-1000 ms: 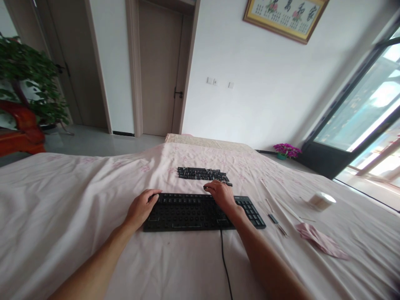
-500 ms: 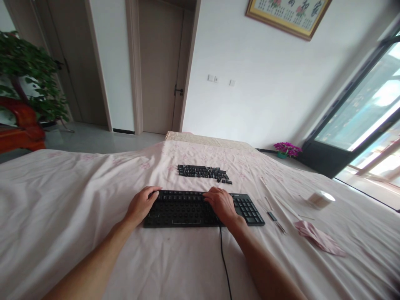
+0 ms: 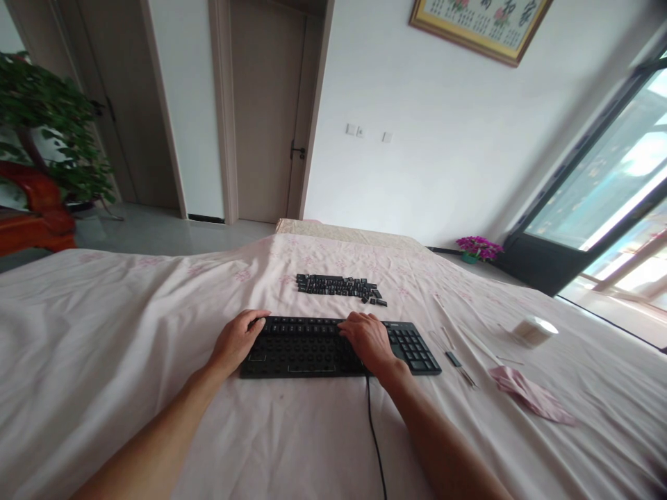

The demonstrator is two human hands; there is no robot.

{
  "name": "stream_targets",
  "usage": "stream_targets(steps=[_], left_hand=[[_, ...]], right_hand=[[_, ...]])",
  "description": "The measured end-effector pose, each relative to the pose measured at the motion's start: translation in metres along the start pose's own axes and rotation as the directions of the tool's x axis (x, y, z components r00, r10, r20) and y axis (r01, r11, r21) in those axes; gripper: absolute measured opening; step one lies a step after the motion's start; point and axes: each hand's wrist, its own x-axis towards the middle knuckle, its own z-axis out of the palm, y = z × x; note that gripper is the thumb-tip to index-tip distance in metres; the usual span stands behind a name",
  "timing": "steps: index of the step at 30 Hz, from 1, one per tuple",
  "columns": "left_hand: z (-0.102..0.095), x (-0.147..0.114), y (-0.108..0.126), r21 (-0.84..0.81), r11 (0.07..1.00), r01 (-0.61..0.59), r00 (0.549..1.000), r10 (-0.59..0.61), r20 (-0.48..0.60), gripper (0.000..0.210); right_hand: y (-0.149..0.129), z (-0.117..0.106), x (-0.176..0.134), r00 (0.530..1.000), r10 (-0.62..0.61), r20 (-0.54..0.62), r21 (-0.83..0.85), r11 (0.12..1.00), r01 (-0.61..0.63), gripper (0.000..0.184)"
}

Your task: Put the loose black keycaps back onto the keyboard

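A black keyboard [image 3: 313,368] lies flat on the bedsheet, its main letter area stripped of keycaps, while the top rows and number pad still carry theirs. My left hand [image 3: 237,340] grips its upper left corner, thumb over the top edge. Over the right part of the top rows, my right hand [image 3: 367,340] rests with bent fingers held together; whatever is under the fingertips is hidden. Beyond the keyboard, loose black keycaps [image 3: 333,285] are laid out in rows. A cable [image 3: 372,423] runs from the keyboard toward me.
To the right lie a small wire tool with a dark handle [image 3: 453,359], thin sticks [image 3: 511,361], a pink cloth [image 3: 529,394] and a white round container [image 3: 535,331]. The pale floral sheet [image 3: 182,305] is wrinkled. Doors, a wall and a potted plant [image 3: 46,125] stand beyond.
Both hands hold almost the same places on the keyboard. Only a very slight shift of the view and keyboard shows.
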Motion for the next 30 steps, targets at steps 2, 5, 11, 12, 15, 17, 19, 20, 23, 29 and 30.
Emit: stream_targets(steps=[2, 5, 11, 12, 15, 17, 19, 20, 23, 29, 30], left_hand=[[0.001, 0.000, 0.000, 0.000, 1.000, 0.004, 1.000, -0.004, 0.000, 0.038], [0.002, 0.000, -0.001, 0.005, 1.000, 0.003, 1.000, -0.003, -0.008, 0.037], [0.001, 0.001, -0.003, 0.019, 1.000, -0.016, 1.000, 0.016, -0.004, 0.037], [0.002, 0.001, -0.004, 0.018, 1.000, -0.016, 1.000, 0.016, -0.002, 0.037], [0.002, 0.001, -0.004, 0.009, 1.000, -0.013, 1.000, 0.013, -0.004, 0.037], [0.002, 0.000, -0.004, 0.006, 1.000, -0.011, 1.000, 0.011, -0.007, 0.037], [0.001, 0.000, -0.003, 0.007, 1.000, -0.012, 1.000, 0.012, -0.007, 0.037], [0.001, 0.000, -0.003, 0.009, 1.000, -0.012, 1.000, 0.012, -0.006, 0.037], [0.000, 0.000, -0.002, 0.018, 1.000, -0.013, 1.000, 0.013, -0.001, 0.038], [0.001, 0.001, -0.004, 0.017, 1.000, -0.017, 1.000, 0.017, -0.002, 0.038], [0.001, 0.001, -0.004, 0.017, 1.000, -0.020, 1.000, 0.020, -0.002, 0.037]], right_hand=[[-0.001, 0.000, -0.001, 1.000, 0.001, -0.003, -0.015, 1.000, -0.002, 0.026], [-0.003, 0.000, -0.002, 1.000, 0.005, -0.005, -0.026, 1.000, -0.005, 0.026], [-0.002, 0.005, -0.002, 0.998, 0.054, -0.008, -0.008, 0.998, -0.054, 0.026], [-0.001, 0.006, -0.002, 0.998, 0.061, -0.011, 0.001, 0.998, -0.061, 0.025], [0.000, 0.011, -0.003, 0.996, 0.084, -0.029, 0.024, 0.996, -0.084, 0.025], [0.001, 0.013, -0.003, 0.995, 0.095, -0.037, 0.033, 0.995, -0.094, 0.024], [0.003, 0.015, -0.002, 0.993, 0.108, -0.051, 0.045, 0.993, -0.106, 0.023], [0.003, 0.015, -0.002, 0.991, 0.119, -0.055, 0.057, 0.992, -0.116, 0.023], [0.004, 0.015, -0.001, 0.987, 0.157, -0.047, 0.088, 0.984, -0.152, 0.023], [0.002, 0.011, -0.002, 0.992, 0.120, -0.029, 0.075, 0.990, -0.118, 0.023], [0.001, 0.010, -0.002, 0.994, 0.105, -0.036, 0.069, 0.992, -0.103, 0.022]])
